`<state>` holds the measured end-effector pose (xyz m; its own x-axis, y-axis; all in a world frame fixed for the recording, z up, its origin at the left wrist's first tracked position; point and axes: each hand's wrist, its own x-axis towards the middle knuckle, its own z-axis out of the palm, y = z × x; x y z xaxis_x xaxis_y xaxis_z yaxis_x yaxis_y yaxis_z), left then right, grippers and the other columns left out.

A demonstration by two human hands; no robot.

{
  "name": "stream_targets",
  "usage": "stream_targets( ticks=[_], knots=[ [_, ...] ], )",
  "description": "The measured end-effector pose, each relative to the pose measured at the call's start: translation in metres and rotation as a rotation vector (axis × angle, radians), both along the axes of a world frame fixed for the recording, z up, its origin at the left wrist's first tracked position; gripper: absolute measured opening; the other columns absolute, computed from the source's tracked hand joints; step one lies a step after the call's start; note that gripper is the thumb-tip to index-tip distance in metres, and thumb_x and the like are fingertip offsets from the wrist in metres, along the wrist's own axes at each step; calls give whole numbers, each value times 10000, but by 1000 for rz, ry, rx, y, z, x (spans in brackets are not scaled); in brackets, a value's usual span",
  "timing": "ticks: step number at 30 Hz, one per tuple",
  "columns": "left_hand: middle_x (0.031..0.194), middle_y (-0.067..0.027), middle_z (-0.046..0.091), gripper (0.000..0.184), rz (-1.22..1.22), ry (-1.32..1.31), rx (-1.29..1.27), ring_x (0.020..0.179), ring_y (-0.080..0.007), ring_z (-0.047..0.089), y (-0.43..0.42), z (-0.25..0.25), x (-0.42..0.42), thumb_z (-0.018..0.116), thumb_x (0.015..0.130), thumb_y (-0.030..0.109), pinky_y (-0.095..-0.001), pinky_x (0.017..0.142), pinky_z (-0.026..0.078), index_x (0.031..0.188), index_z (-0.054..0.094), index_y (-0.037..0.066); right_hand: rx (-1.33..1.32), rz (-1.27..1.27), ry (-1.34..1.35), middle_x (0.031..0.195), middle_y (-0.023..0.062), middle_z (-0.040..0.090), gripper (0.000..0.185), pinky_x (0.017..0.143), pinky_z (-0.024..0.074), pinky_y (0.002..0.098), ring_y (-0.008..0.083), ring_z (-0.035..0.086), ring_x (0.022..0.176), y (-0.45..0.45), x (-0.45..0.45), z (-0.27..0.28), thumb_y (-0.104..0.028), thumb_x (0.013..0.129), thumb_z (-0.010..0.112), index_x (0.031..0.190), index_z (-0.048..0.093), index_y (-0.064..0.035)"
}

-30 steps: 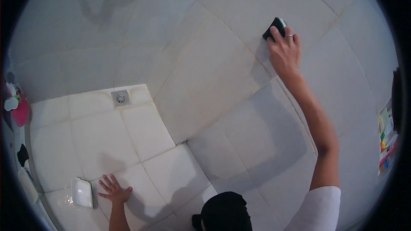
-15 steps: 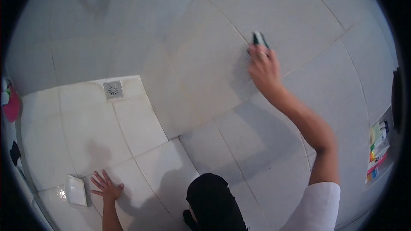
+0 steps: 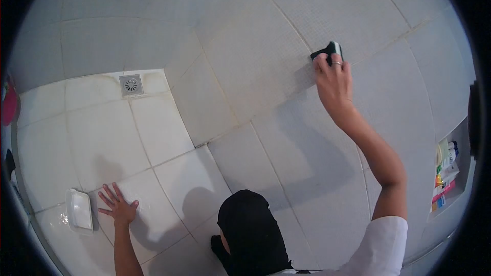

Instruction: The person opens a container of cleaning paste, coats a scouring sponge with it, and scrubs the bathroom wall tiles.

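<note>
My right hand, with a ring on one finger, is closed around a small dark scrub brush with a white and green edge. The brush lies against the grey wall tiles, close to a grout line. Down at the left, my left hand rests flat on the white floor tiles, fingers spread and nothing held. Just left of that hand sits a shallow white plastic tub; I cannot make out its contents.
A square metal drain is set in the floor by the far wall. Packets and bottles fill a wall niche at the right. A pink item stands at the left edge. My black-clad knee is at the bottom.
My right hand has shifted right along the wall with the brush. The left hand stays planted beside the tub. The whole view has tilted a little, so the floor appears higher.
</note>
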<state>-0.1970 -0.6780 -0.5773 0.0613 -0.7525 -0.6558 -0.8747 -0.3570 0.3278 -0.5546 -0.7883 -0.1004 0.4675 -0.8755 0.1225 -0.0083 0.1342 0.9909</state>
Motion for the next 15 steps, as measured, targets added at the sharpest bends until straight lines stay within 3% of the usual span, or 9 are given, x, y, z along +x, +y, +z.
stream_targets(
  ticks=[3,7,11,15],
  knots=[
    [1494,-142,-239,1154,20,8,42,1351,-412,-231,-4,9,-1,681,695,519,-756,949,-19,1462,-102,156,1,56,-94,1002,49,517,177,777,361,355,235,455,1008,-18,-1,3,-130,756,561,859,694,-75],
    [1495,-142,-238,1143,-2,-9,25,1351,-413,-231,0,7,-2,674,704,518,-758,946,-21,1462,-97,151,-29,93,75,1003,53,520,186,795,354,349,231,452,1011,-108,11,-2,-158,753,559,843,692,-64],
    [1493,-153,-238,1148,3,30,5,1349,-416,-232,-2,11,3,683,703,505,-758,945,-22,1461,-99,141,-51,101,-84,1034,48,527,209,803,374,367,257,470,1019,-64,1,-8,-166,728,587,902,683,-104],
    [1491,-156,-241,1170,18,35,24,1348,-418,-233,-1,9,2,705,685,489,-757,946,-25,1461,-98,141,-28,52,-373,1119,48,508,418,800,420,412,321,488,1016,13,1,33,-187,650,680,1064,628,-165]
  ],
)
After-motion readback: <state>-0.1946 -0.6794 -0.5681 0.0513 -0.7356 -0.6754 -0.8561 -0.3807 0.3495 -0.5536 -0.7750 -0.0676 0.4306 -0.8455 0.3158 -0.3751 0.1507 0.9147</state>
